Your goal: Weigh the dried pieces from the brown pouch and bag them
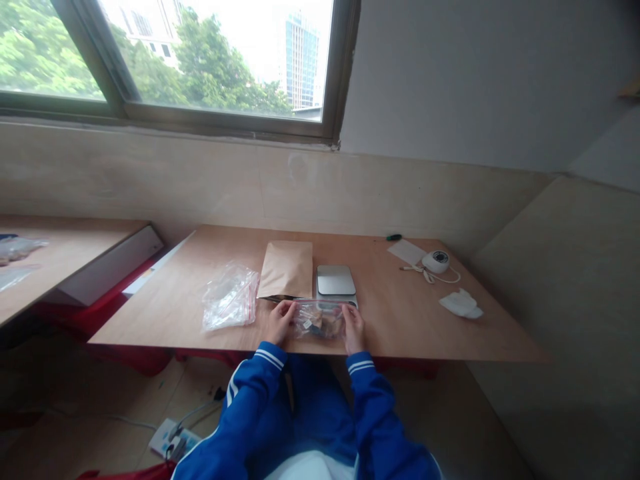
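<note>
A clear zip bag (320, 323) with brown, lumpy pieces and a small white label inside lies at the table's front edge. My left hand (281, 321) pinches its upper left corner, and my right hand (353, 327) grips the upper right corner, so the zip edge is stretched between them. Just beyond the bag is a small digital scale (335, 281) with a silver plate, its front partly covered by the bag. A brown kraft paper pouch (287, 270) lies left of the scale, its dark mouth toward me. Left of my left hand rests a pile of clear zip bags (229, 300).
On the right of the wooden table (400, 320) are a white dome camera (436, 261) with its cable, a white paper (406, 252), a green-handled screwdriver (394, 237) and a crumpled white tissue (461, 304). A power strip (173, 440) lies on the floor.
</note>
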`<state>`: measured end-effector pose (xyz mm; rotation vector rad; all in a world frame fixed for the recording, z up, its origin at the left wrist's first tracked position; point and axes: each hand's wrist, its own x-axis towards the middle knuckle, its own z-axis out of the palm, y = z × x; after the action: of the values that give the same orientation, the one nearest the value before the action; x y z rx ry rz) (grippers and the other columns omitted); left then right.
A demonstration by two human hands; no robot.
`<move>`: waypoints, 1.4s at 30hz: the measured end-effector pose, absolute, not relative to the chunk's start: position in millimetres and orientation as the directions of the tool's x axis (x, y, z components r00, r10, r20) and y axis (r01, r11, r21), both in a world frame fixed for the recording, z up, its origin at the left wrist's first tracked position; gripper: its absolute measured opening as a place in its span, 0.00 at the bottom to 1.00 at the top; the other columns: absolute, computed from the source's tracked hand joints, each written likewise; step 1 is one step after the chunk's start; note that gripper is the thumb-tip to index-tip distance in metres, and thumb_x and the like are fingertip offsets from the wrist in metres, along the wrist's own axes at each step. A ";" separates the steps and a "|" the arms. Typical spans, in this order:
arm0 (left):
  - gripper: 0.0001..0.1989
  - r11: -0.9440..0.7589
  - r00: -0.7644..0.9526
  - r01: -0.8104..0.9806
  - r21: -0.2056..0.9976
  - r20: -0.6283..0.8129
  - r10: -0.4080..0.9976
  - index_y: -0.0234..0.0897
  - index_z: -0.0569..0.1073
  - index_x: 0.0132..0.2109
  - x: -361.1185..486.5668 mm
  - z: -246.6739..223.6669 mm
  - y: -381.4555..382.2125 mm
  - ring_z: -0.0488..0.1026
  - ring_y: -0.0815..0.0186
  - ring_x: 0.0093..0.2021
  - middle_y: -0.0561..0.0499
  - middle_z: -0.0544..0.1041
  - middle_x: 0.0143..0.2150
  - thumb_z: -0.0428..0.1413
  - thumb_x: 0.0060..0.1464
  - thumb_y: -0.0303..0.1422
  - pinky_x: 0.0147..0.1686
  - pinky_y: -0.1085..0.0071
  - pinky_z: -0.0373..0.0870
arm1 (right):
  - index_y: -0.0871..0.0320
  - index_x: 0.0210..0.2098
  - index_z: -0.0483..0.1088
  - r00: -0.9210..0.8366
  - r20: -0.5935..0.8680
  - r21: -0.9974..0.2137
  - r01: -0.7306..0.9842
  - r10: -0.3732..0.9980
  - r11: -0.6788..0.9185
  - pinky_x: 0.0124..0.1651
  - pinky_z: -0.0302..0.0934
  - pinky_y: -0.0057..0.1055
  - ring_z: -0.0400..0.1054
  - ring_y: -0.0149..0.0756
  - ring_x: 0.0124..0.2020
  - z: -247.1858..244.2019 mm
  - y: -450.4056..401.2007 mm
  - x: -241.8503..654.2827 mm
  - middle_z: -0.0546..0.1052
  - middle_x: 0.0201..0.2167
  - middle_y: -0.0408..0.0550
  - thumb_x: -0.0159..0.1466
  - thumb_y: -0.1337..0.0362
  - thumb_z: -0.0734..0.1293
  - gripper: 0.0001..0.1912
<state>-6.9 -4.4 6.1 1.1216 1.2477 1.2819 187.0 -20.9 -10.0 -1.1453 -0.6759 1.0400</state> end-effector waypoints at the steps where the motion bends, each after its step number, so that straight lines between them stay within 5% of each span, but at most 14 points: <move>1: 0.19 0.014 -0.090 -0.045 0.999 -0.018 0.996 0.35 0.74 0.33 -7.1 6.0 -4.2 0.72 0.66 0.28 0.50 0.74 0.28 0.58 0.46 0.48 0.25 0.73 0.69 | 0.59 0.35 0.71 0.400 -0.062 -0.951 -0.301 0.914 0.067 0.36 0.68 0.34 0.75 0.40 0.33 -11.0 -20.1 187.5 0.80 0.29 0.48 0.52 0.47 0.70 0.22; 19: 0.14 -0.015 -0.089 -0.019 1.000 0.013 0.996 0.37 0.73 0.32 -7.1 11.6 -5.9 0.69 0.67 0.25 0.53 0.69 0.25 0.57 0.48 0.45 0.23 0.73 0.66 | 0.57 0.32 0.70 0.429 -0.010 -0.970 -0.222 0.903 0.095 0.36 0.66 0.34 0.72 0.38 0.29 -18.6 -16.0 189.7 0.78 0.26 0.45 0.53 0.46 0.69 0.20; 30: 0.13 -0.029 -0.080 -0.058 0.998 0.024 0.997 0.39 0.70 0.37 -3.4 17.1 -9.5 0.70 0.68 0.24 0.53 0.75 0.29 0.58 0.48 0.42 0.20 0.74 0.63 | 0.57 0.34 0.70 0.295 -0.045 -0.956 -0.289 0.954 0.044 0.37 0.65 0.31 0.72 0.36 0.32 -17.0 -18.9 190.0 0.78 0.29 0.44 0.55 0.50 0.69 0.17; 42: 0.11 -0.063 -0.111 -0.035 0.997 0.058 0.992 0.39 0.75 0.32 -7.2 13.6 -5.7 0.73 0.65 0.34 0.53 0.77 0.32 0.62 0.44 0.41 0.37 0.70 0.70 | 0.57 0.38 0.73 0.271 -0.051 -0.954 -0.298 0.961 0.034 0.33 0.65 0.29 0.73 0.34 0.30 -19.2 -18.1 191.6 0.80 0.30 0.46 0.54 0.51 0.71 0.18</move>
<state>-7.2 -5.7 13.6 1.1715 1.2317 1.3527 191.6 -18.1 -19.2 -1.1099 -0.7818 1.1387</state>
